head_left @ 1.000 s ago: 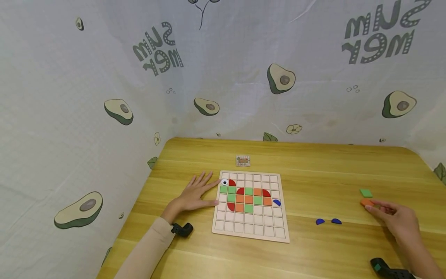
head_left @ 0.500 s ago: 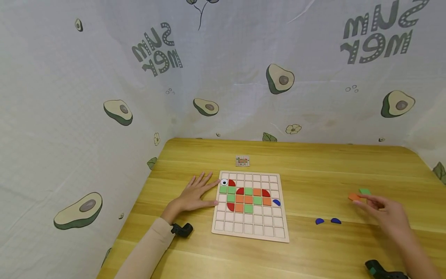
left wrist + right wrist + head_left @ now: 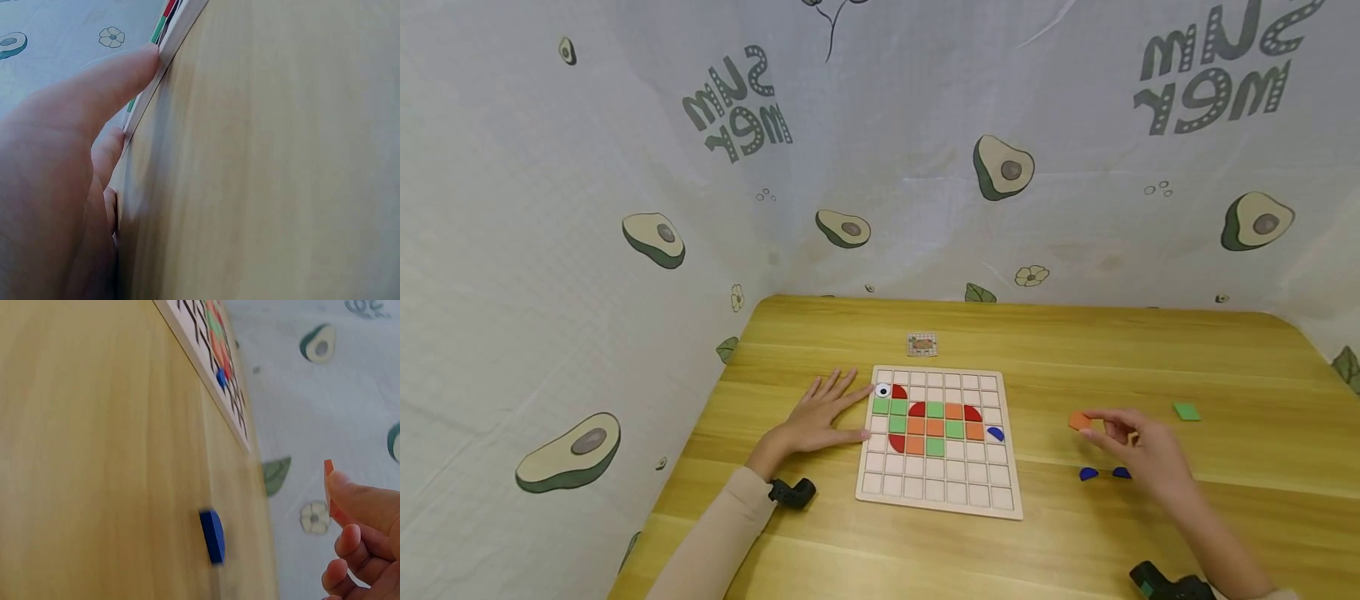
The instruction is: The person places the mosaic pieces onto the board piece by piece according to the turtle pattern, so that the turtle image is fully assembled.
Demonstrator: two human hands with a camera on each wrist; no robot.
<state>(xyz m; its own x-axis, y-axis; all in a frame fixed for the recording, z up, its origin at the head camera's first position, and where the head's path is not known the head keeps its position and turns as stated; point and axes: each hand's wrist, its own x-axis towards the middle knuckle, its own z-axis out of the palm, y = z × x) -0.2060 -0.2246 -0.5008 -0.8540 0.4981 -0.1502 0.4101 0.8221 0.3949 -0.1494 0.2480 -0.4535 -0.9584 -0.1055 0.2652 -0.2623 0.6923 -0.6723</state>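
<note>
My right hand (image 3: 1142, 450) pinches an orange square tile (image 3: 1079, 421) between thumb and fingers, above the table to the right of the grid board (image 3: 940, 492). In the right wrist view the same orange tile (image 3: 329, 487) shows edge-on at the fingertips. With fingers spread, my left hand (image 3: 820, 417) rests at the board's left edge, thumb and index fingertip touching it. Green, orange and red tiles fill several cells of the wooden board, along with an eye tile (image 3: 883, 391) and a blue piece (image 3: 996, 434). In the left wrist view, the left hand (image 3: 69, 144) meets the board's side.
Two blue rounded pieces lie just below the right hand; one blue piece (image 3: 1088, 474) is fully visible, the other partly covered. A green square tile (image 3: 1187, 412) lies farther right. Behind the board is a small picture card (image 3: 922, 345). A printed curtain (image 3: 910, 150) hangs behind the table.
My right hand has carried the orange tile leftward from beside the green tile toward the board, passing behind the blue pieces. The left hand has stayed in place.
</note>
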